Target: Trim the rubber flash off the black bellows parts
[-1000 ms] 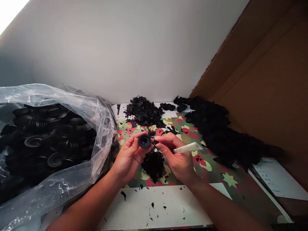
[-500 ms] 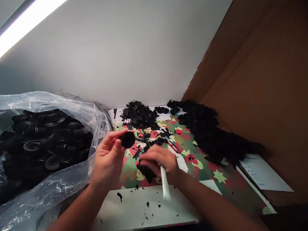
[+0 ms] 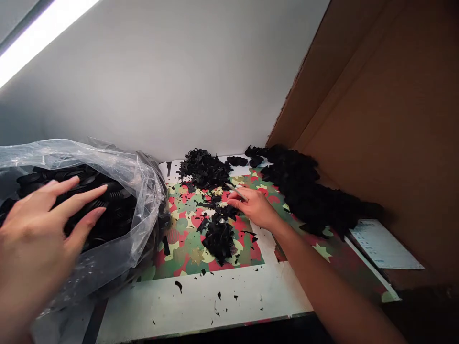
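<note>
My left hand (image 3: 46, 224) is spread over the open clear plastic bag (image 3: 147, 191) at the left, its fingers apart above the black ringed rubber parts (image 3: 118, 203). Nothing shows between those fingers. On the right, my right hand (image 3: 253, 205) holds a thin pale tool (image 3: 237, 192) over the camouflage-patterned sheet. Black scraps lie just left of its fingertips, and a small heap of black shavings (image 3: 218, 239) sits nearer to me.
A larger pile of black shavings (image 3: 204, 167) stands at the back by the white wall. Many black parts (image 3: 304, 186) are heaped along the cardboard (image 3: 380, 134) on the right. A printed white paper (image 3: 387, 243) lies at the far right.
My left hand has moved left to the bag, and the round black part it held is no longer in it. My right hand has moved up and away with the pale tool.
</note>
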Motion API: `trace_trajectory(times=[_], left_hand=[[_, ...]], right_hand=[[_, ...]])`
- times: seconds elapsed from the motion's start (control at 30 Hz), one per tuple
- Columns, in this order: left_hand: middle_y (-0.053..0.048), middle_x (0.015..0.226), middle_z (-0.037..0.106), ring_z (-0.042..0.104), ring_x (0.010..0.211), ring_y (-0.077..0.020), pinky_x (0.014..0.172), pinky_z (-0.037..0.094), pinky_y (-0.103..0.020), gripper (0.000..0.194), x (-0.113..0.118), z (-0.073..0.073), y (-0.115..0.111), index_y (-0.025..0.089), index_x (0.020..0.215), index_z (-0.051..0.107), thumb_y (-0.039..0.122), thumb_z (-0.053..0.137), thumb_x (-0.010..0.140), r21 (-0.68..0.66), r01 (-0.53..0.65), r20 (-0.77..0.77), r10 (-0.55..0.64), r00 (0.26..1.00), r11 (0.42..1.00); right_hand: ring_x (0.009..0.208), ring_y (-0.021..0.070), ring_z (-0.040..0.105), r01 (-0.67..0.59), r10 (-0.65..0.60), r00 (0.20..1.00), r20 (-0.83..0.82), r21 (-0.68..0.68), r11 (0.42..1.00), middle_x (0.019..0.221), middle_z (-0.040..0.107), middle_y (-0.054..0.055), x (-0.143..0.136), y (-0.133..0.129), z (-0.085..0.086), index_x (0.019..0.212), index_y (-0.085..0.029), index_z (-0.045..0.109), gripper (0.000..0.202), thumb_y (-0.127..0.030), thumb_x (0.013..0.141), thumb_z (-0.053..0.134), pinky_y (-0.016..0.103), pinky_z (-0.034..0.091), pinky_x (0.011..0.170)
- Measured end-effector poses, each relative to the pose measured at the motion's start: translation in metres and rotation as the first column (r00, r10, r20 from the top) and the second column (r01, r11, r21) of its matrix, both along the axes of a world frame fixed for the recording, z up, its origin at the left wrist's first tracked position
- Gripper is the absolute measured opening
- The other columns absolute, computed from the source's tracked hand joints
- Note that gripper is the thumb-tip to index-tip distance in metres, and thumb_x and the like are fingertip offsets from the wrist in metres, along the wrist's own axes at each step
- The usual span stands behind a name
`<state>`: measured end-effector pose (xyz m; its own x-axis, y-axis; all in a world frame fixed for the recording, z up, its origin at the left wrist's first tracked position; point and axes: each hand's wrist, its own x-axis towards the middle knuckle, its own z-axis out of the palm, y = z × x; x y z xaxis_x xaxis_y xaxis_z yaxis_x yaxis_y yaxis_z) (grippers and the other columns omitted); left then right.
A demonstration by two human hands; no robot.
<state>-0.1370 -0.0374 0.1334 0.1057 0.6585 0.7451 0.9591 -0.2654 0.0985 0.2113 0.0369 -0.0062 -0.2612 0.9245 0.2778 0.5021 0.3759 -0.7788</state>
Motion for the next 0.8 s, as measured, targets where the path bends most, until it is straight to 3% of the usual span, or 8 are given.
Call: trace_trajectory(times=[0.13, 0.2, 0.27, 0.37, 0.47, 0.57, 0.7, 0.8], left_hand=[[-0.008, 0.132, 0.067, 0.062, 0.124, -0.0274, 0.111, 0.045, -0.046, 0.028, 0.055, -0.015, -0.02, 0.024, 0.117, 0.071, 0.017, 0.067, 0.09, -0.03, 0.262, -0.079, -0.264, 0.961, 0.965], [-0.008, 0.121, 0.068, 0.067, 0.109, -0.0213, 0.095, 0.055, -0.033, 0.027, 0.086, -0.036, -0.029, 0.022, 0.111, 0.068, 0.007, 0.06, 0.09, -0.222, 0.453, -0.052, -0.474, 0.879, 0.863], [-0.008, 0.107, 0.07, 0.069, 0.096, -0.0199, 0.083, 0.057, -0.029, 0.039, 0.109, -0.067, -0.029, 0.02, 0.109, 0.067, -0.005, 0.05, 0.085, -0.486, 0.482, -0.036, -0.568, 0.822, 0.729], [-0.008, 0.102, 0.07, 0.068, 0.09, -0.0229, 0.079, 0.056, -0.034, 0.047, 0.126, -0.114, -0.011, 0.02, 0.107, 0.067, -0.01, 0.049, 0.075, -0.736, 0.384, 0.074, -0.496, 0.865, 0.558], [-0.008, 0.099, 0.071, 0.067, 0.092, -0.0244, 0.083, 0.054, -0.038, 0.032, 0.131, -0.139, 0.009, 0.02, 0.106, 0.069, 0.002, 0.055, 0.084, -0.732, 0.468, 0.298, -0.384, 0.874, 0.496], [-0.009, 0.104, 0.073, 0.067, 0.093, -0.0254, 0.084, 0.053, -0.038, 0.03, 0.133, -0.141, 0.021, 0.021, 0.108, 0.072, 0.014, 0.071, 0.079, -0.68, 0.595, 0.499, -0.325, 0.803, 0.427], [-0.004, 0.081, 0.071, 0.064, 0.071, -0.02, 0.068, 0.052, -0.032, 0.014, 0.133, -0.135, 0.031, 0.019, 0.089, 0.077, 0.023, 0.074, 0.075, -0.647, 0.705, 0.679, -0.201, 0.706, 0.289], [-0.004, 0.089, 0.072, 0.066, 0.074, -0.018, 0.068, 0.053, -0.029, 0.024, 0.129, -0.133, 0.035, 0.019, 0.097, 0.076, 0.025, 0.076, 0.073, -0.455, 0.821, 0.872, -0.017, 0.49, 0.345]], right_hand=[[0.085, 0.0207, 0.064, -0.191, 0.229, 0.949, 0.215, -0.181, 0.965, 0.116, 0.06, 0.006, -0.013, -0.02, 0.006, 0.126, -0.03, 0.067, 0.054, -0.051, 0.078, 0.081, 0.032, 0.051, 0.079], [0.088, 0.0216, 0.065, -0.213, 0.292, 0.909, 0.298, -0.271, 0.939, 0.125, 0.054, 0.006, -0.017, -0.027, 0.007, 0.137, -0.037, 0.058, 0.071, -0.05, 0.073, 0.085, 0.033, 0.052, 0.081], [0.097, 0.0238, 0.064, -0.204, 0.3, 0.903, 0.306, -0.309, 0.929, 0.124, 0.054, 0.006, -0.019, -0.028, 0.006, 0.136, -0.036, 0.059, 0.06, -0.046, 0.081, 0.08, 0.035, 0.051, 0.086], [0.1, 0.024, 0.063, -0.17, 0.252, 0.934, 0.253, -0.306, 0.937, 0.112, 0.058, 0.005, -0.017, -0.022, 0.002, 0.125, -0.029, 0.065, 0.037, -0.04, 0.09, 0.072, 0.035, 0.05, 0.088], [0.09, 0.0223, 0.062, -0.249, 0.308, 0.935, 0.175, -0.295, 0.923, 0.098, 0.062, 0.002, -0.014, -0.017, -0.001, 0.104, -0.024, 0.07, 0.028, -0.039, 0.082, 0.08, 0.031, 0.049, 0.078], [0.078, 0.0182, 0.059, -0.33, 0.354, 0.935, 0.017, -0.325, 0.886, 0.086, 0.065, -0.002, -0.013, -0.018, -0.002, 0.093, -0.023, 0.068, 0.022, -0.03, 0.076, 0.082, 0.027, 0.045, 0.067], [0.068, 0.0149, 0.057, -0.245, 0.203, 0.967, -0.153, -0.343, 0.907, 0.087, 0.066, -0.001, -0.013, -0.019, 0.0, 0.091, -0.023, 0.066, 0.007, -0.024, 0.084, 0.066, 0.026, 0.045, 0.061], [0.075, 0.0172, 0.059, -0.081, 0.041, 0.978, -0.205, -0.189, 0.979, 0.09, 0.065, 0.002, -0.013, -0.018, 0.006, 0.085, -0.022, 0.066, 0.012, -0.032, 0.088, 0.063, 0.029, 0.048, 0.066]])
